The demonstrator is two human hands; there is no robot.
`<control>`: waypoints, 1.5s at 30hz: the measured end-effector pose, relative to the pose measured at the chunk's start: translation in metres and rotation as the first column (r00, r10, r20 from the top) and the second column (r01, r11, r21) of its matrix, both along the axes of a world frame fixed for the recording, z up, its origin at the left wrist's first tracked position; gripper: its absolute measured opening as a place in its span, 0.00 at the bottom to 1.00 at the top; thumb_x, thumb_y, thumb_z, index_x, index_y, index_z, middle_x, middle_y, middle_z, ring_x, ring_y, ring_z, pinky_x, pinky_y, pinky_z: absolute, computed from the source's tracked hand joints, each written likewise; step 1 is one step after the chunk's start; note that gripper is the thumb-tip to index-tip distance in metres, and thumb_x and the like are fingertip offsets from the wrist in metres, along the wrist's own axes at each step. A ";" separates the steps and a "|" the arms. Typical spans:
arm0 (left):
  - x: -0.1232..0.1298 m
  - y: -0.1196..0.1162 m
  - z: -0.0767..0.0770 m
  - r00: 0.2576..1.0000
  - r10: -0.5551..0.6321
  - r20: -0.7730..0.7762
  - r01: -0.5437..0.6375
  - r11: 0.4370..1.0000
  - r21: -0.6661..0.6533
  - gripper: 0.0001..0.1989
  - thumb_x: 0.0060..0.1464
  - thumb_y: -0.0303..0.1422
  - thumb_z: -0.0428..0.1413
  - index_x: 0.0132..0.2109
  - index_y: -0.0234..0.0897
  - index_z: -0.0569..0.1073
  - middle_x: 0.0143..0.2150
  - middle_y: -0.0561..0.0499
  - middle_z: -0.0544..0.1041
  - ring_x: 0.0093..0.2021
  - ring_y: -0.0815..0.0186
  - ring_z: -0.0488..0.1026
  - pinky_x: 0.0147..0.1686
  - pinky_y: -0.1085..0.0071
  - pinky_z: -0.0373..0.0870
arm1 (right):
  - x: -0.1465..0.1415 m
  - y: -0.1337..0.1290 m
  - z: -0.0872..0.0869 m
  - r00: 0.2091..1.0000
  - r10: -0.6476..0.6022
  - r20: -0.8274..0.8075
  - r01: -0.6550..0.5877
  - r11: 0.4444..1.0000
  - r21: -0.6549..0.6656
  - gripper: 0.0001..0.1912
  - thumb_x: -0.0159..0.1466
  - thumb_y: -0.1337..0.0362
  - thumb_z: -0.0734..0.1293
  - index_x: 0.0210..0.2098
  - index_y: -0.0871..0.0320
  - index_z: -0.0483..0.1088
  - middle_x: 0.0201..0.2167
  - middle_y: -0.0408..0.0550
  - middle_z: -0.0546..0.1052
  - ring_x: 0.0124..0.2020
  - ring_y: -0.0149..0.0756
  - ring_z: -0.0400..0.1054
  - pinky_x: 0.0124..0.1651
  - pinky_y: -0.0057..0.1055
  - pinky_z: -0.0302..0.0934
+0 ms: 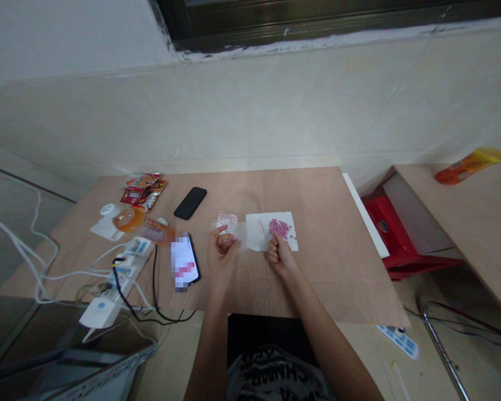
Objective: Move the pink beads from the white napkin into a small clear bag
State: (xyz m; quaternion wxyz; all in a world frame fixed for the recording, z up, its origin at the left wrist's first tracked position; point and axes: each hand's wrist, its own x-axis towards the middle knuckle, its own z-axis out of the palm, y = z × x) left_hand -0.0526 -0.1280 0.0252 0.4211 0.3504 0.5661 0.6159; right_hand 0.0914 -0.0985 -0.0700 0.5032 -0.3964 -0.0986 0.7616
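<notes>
Your left hand pinches a clear bag running sideways at frame centre toward your curled right hand, whose hold I cannot tell. The pink beads lie on white paper just above your right hand, the nearer one.

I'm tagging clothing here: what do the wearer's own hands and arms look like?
The left hand and right hand wear no gloves, and no watch shows. The left forearm and right forearm are bare, with no sleeve in view.
</notes>
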 end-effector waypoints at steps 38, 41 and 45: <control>-0.035 -0.007 -0.083 0.866 0.142 -0.479 -0.268 0.942 -0.204 0.14 0.45 0.41 0.62 0.33 0.39 0.67 0.27 0.55 0.69 0.29 0.63 0.68 0.33 0.67 0.64 | 0.056 0.055 -0.004 -0.450 -0.207 0.869 -0.597 0.794 -0.119 0.23 0.72 0.50 0.51 0.41 0.57 0.71 0.41 0.53 0.76 0.35 0.36 0.71 0.33 0.29 0.53; -0.038 -0.007 -0.081 0.775 0.153 -0.613 -0.319 0.932 -0.171 0.16 0.45 0.41 0.62 0.37 0.39 0.67 0.30 0.54 0.68 0.34 0.59 0.70 0.39 0.62 0.66 | 0.055 0.053 -0.005 -0.441 -0.231 0.867 -0.590 0.803 -0.087 0.22 0.72 0.50 0.52 0.40 0.57 0.71 0.42 0.54 0.76 0.34 0.36 0.71 0.32 0.29 0.52; -0.037 -0.005 -0.083 0.586 0.127 -0.801 -0.367 0.922 -0.123 0.23 0.47 0.40 0.61 0.48 0.35 0.66 0.43 0.43 0.71 0.50 0.50 0.69 0.52 0.52 0.64 | 0.057 0.054 -0.005 -0.312 -0.260 0.914 -0.537 0.842 0.056 0.22 0.71 0.50 0.53 0.37 0.57 0.71 0.38 0.52 0.77 0.32 0.35 0.70 0.32 0.29 0.52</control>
